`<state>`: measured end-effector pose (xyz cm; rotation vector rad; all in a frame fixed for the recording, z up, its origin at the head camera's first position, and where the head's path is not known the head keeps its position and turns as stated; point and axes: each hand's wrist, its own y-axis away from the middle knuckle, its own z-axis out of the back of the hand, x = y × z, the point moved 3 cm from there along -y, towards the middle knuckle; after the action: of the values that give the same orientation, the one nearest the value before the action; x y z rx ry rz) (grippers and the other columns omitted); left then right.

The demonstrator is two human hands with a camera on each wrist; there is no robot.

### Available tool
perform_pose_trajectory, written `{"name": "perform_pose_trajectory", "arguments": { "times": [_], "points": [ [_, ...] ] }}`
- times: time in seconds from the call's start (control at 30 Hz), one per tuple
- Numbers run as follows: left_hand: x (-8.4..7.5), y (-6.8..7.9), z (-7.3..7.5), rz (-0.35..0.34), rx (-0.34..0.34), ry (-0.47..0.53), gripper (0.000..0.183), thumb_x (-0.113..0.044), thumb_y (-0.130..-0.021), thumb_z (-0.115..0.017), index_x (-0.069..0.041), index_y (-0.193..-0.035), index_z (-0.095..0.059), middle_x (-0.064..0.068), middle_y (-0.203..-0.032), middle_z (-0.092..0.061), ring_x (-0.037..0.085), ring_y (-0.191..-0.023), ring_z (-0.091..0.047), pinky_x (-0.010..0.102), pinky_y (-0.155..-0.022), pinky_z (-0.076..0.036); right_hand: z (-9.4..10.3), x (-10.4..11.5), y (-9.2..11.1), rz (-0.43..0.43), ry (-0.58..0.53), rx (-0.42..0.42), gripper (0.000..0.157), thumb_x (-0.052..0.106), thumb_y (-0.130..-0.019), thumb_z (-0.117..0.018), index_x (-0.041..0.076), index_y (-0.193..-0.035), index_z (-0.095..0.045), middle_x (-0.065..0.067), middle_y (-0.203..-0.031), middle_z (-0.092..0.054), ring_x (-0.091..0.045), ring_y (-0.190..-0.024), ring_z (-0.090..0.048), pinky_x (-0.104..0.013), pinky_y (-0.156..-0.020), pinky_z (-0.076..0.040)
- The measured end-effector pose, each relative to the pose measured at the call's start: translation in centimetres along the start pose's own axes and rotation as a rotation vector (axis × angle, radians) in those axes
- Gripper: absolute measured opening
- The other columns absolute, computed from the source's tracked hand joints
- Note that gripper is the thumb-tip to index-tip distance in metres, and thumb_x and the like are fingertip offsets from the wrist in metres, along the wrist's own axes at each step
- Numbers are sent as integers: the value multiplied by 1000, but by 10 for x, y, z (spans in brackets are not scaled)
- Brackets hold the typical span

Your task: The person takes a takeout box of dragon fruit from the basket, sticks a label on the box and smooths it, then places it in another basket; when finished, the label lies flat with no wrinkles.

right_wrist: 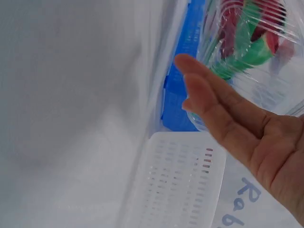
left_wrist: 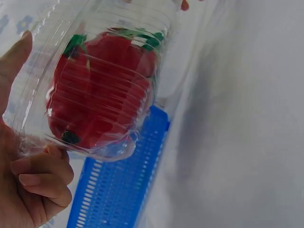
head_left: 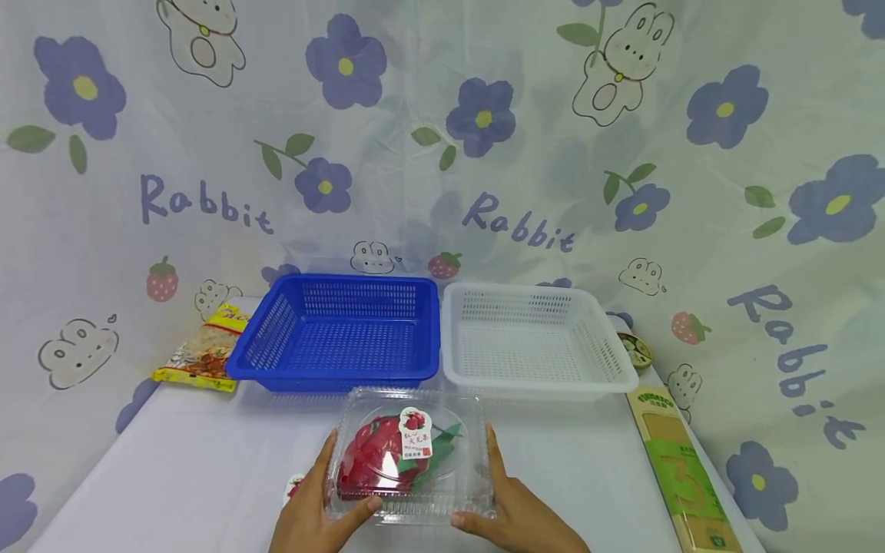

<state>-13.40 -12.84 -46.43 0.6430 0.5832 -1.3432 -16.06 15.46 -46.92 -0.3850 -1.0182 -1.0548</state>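
Observation:
A clear plastic clamshell box (head_left: 452, 468) is held up over the near part of the table. Inside lies a red dragon fruit (head_left: 376, 453) with green leaf tips, and a white fruit label (head_left: 416, 434) is on the lid. My left hand (head_left: 314, 499) grips the box's left side, thumb on the front edge; in the left wrist view some of its fingers curl under the box's end. At the other side my right hand (head_left: 522, 511) holds the box, its thumb at the front corner. Its fingers (right_wrist: 232, 102) lie fairly straight against the plastic in the right wrist view.
Behind the box stand a blue basket (head_left: 369, 346) and a white basket (head_left: 532, 353), side by side. A yellow-edged snack bag (head_left: 207, 349) lies at left. At right are a round tin (head_left: 634, 351) and a long green-and-tan package (head_left: 681, 476). A sticker (head_left: 293, 487) shows beside my left hand.

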Motion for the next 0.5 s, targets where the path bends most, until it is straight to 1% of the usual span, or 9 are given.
{"name": "perform_pose_trajectory", "arguments": {
  "times": [0.07, 0.13, 0.23, 0.3, 0.4, 0.5],
  "points": [
    [-2, 1, 1, 6, -1, -2, 113, -68, -76, -71, -17, -160, -15, 26, -149, -45, 52, -126, -51, 65, -94, -46, 1, 2, 2, 3, -46, 0, 119, 46, -91, -69, 22, -153, 29, -20, -140, -55, -35, -116, -64, -62, -85, -52],
    [-4, 2, 2, 21, 5, -4, 115, -69, -75, -71, -17, -160, -14, 25, -150, -44, 52, -127, -50, 65, -95, -46, 3, 4, 3, -2, -106, 0, 117, 46, -91, -68, 25, -153, 29, -21, -144, -51, -37, -119, -61, -63, -87, -51],
    [-7, 4, 4, 47, 24, -8, 116, -71, -75, -71, -18, -161, -13, 24, -152, -41, 51, -128, -49, 65, -96, -45, 4, 8, 6, 8, -161, -16, 114, 42, -92, -67, 28, -153, 28, -24, -145, -48, -37, -120, -60, -62, -87, -52],
    [-9, 5, 5, 60, 39, -9, 117, -71, -75, -70, -19, -161, -11, 23, -153, -40, 51, -130, -47, 65, -97, -44, 6, 10, 8, 31, -172, -33, 113, 37, -93, -68, 31, -153, 27, -26, -144, -47, -34, -117, -62, -59, -86, -53],
    [-13, 5, 6, 53, 45, 3, 117, -71, -74, -71, -20, -161, -11, 21, -153, -41, 50, -131, -47, 65, -97, -44, 9, 13, 10, 72, -166, -55, 112, 30, -93, -68, 34, -154, 25, -30, -143, -47, -31, -112, -64, -52, -85, -55],
    [-18, 6, 7, 25, 31, 16, 116, -69, -74, -72, -22, -161, -11, 20, -152, -43, 49, -130, -49, 65, -97, -45, 13, 16, 12, 103, -156, -78, 110, 26, -94, -68, 30, -155, 23, -32, -142, -46, -28, -108, -66, -43, -82, -56]
  ]
}}
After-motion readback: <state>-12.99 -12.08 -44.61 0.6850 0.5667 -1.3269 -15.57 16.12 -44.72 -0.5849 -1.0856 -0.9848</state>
